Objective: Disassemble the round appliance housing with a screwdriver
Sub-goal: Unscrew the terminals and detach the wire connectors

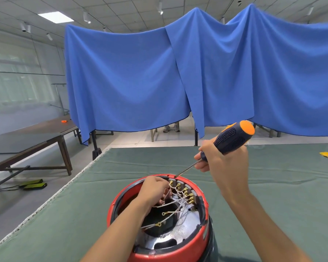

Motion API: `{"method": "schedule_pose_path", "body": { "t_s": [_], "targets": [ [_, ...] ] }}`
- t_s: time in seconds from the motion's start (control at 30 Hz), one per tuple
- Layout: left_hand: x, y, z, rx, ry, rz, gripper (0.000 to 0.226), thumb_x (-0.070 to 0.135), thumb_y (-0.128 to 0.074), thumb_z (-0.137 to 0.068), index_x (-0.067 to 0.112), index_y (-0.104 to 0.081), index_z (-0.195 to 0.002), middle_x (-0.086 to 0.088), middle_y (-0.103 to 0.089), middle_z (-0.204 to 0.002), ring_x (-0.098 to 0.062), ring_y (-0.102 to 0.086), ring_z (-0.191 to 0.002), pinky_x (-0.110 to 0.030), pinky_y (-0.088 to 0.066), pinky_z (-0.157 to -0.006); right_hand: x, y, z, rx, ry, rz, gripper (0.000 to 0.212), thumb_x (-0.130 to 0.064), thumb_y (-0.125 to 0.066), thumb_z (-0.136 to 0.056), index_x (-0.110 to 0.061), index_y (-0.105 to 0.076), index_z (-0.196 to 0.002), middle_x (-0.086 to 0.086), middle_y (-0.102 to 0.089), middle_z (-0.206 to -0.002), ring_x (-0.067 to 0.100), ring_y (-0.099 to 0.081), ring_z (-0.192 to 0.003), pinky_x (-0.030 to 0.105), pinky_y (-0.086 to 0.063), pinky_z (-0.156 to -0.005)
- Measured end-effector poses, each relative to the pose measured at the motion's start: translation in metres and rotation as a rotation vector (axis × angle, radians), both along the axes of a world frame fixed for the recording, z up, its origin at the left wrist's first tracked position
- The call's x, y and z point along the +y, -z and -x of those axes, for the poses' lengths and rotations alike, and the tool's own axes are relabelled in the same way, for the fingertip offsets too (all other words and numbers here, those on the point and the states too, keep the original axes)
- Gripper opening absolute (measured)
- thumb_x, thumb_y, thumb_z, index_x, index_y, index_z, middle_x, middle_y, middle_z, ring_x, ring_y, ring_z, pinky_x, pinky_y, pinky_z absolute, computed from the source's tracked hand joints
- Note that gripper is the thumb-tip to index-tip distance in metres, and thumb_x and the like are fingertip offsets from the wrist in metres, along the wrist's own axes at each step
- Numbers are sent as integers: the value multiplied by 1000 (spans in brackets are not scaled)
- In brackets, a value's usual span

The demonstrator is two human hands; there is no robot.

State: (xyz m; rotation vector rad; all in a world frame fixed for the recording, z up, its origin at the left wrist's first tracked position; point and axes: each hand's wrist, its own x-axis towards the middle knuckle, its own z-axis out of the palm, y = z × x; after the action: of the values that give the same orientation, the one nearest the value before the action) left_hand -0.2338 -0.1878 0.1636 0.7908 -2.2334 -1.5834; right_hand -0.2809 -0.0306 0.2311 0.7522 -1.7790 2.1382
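The right hand [222, 163] grips a screwdriver [229, 140] by its dark blue and orange handle; the tip meets the far rim of the round red housing [159, 250], which stands on the green worktop [282, 195]. Below it, the left hand [153, 190] reaches inside the housing, fingers curled round white wires [170, 203].

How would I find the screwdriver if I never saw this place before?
Start at the green table and find the round red housing at its near edge. Just above its far rim, the right hand grips the screwdriver, tip down at the rim. It is the only thing with a chunky dark blue handle and orange cap.
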Motion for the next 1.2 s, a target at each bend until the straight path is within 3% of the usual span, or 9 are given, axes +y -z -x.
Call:
{"method": "schedule_pose_path", "body": {
  "t_s": [0.37, 0.47, 0.6, 0.73, 0.93, 1.1, 1.2],
  "targets": [
    [4, -2, -2, 0, 31, 29, 24, 1, -41, -89, 4, -61, -77, -5, -59, -60, -12, -46, -49, -17, -35, -40, -3, 8, -5, 20, 2, -6, 12, -18, -59, -68, -9, -61, -60, 5, -67, -53, 22, -64, -42, 26, -51, -43],
    [2, 0, -1, -7, 56, 72, 26, -2, -40, -84, 4, -62, -70, -4, -59, -58, -14, -46, -52, -19, -36, -43, -4, 11, -5, 16, 26, -12, 13, -19, -59, -68, -9, -62, -61, 3, -67, -54, 21, -64, -44, 31, -53, -48],
    [1, 0, 1, -7, 56, 84, 25, -2, -39, -83, 3, -61, -72, -5, -60, -58, -14, -46, -51, -17, -36, -42, -2, 8, -2, 62, 121, -107, 17, -25, -58, -63, -12, -62, -53, -6, -67, -53, 13, -63, -56, 44, -54, -66],
    [1, 0, 0, -14, 67, 109, 24, -1, -39, -85, 2, -60, -75, -5, -61, -59, -15, -46, -54, -20, -35, -46, 0, 0, 0, 97, 47, -195, 15, -16, -61, -67, -3, -63, -59, -3, -67, -54, 16, -64, -56, 48, -57, -65],
    [1, -2, 0, -32, 66, 100, 23, 4, -37, -91, 4, -58, -81, -5, -62, -63, -15, -49, -57, -23, -37, -50, -1, -7, 3, 48, -40, -206, 14, -3, -61, -76, -6, -62, -62, 3, -69, -56, 16, -68, -57, 30, -57, -48],
    [2, -3, 0, -37, 54, 74, 23, 7, -36, -93, 7, -55, -81, -5, -60, -64, -13, -49, -54, -20, -37, -46, -3, -2, 3, -24, -44, -45, 15, -10, -59, -70, -13, -59, -55, 7, -67, -54, 24, -69, -57, 33, -57, -51],
    [2, -3, 0, -47, 60, 73, 24, 6, -36, -94, 7, -56, -80, -6, -61, -65, -13, -49, -55, -20, -37, -45, -4, 0, 6, -66, -58, 31, 31, -5, -56, -73, -18, -59, -46, 8, -65, -51, 27, -69, -56, 28, -54, -47]
  ]
}}
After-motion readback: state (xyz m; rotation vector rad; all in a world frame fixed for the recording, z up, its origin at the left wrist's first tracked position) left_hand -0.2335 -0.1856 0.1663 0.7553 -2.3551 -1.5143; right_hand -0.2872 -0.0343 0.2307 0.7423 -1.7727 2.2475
